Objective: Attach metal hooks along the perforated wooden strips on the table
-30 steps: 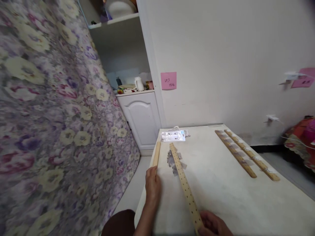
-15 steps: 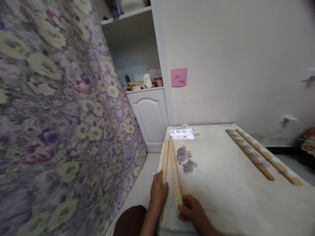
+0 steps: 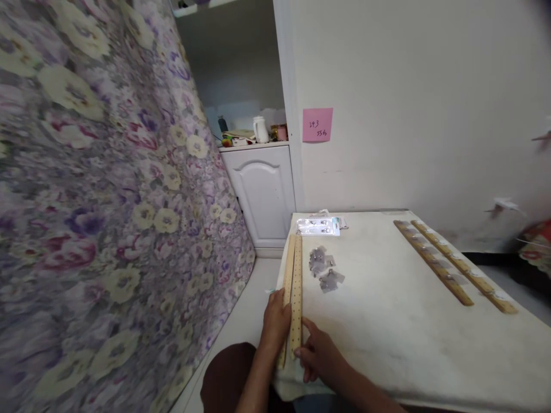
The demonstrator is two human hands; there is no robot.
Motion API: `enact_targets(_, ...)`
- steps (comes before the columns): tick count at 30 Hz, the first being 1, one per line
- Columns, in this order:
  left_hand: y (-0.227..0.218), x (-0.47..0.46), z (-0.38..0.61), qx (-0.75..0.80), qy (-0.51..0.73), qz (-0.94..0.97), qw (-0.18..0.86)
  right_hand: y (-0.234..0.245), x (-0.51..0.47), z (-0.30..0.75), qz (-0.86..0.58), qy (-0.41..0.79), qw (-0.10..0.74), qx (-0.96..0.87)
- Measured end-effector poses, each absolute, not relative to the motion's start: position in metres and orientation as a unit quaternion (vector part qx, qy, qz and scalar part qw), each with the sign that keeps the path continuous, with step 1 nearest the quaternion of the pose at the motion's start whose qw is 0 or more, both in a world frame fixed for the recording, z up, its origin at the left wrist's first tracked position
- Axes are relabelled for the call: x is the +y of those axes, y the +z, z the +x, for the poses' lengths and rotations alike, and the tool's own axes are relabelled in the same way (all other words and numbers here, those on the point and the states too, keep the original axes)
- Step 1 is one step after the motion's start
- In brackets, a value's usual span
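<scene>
Perforated strip [image 3: 297, 275] has swung nearly parallel beside the plain strip [image 3: 290, 264], left hand [image 3: 276, 321] clasping the latter, right hand [image 3: 319, 353] (thumb and forefinger spread) touching the former.

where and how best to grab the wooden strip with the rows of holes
Probably the near end of the holed strip, from the right, pinched across its narrow width: a gap there parts it from the other strip, while the left hand lies on its left.

White cabinet [image 3: 262, 198] between floral curtain [image 3: 124, 258] and pale wall [image 3: 396, 115].
</scene>
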State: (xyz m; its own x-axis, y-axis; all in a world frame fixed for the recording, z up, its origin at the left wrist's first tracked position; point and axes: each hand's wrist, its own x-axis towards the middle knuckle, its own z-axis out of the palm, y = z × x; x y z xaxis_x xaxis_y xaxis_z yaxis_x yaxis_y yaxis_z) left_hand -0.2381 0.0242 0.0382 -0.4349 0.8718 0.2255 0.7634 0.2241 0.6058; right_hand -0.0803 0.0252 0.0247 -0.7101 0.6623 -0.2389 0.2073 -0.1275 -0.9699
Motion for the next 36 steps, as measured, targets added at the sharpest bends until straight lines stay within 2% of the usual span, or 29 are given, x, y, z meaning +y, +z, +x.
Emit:
enact_targets(4,0.04,0.024,-0.238,0.779,0.327,0.53,0.075,0.023,0.026,-0.082,-0.34,0.639,0.159,-0.671)
enact_targets(9,0.042,0.026,-0.236,0.788,0.302,0.533,0.065,0.025,0.027,-0.078,-0.328,0.666,0.167,-0.649)
enact_targets(17,0.043,0.036,-0.227,0.815,0.238,0.526,0.058,0.021,0.043,0.015,-0.372,0.613,0.277,-0.639)
enact_targets(20,0.051,0.041,-0.222,0.818,0.213,0.531,0.06,0.018,0.066,0.075,-0.435,0.514,0.346,-0.653)
enact_targets(25,0.06,0.053,-0.219,0.832,0.121,0.541,0.034,0.016,0.109,0.177,-0.606,0.244,0.397,-0.644)
enact_targets(30,0.058,0.064,-0.222,0.835,0.082,0.543,0.037,0.016,0.145,0.239,-0.695,0.16,0.393,-0.581)
enact_targets(36,0.06,0.064,-0.22,0.854,0.082,0.511,0.046,0.017,0.185,0.244,-0.743,0.129,0.349,-0.557)
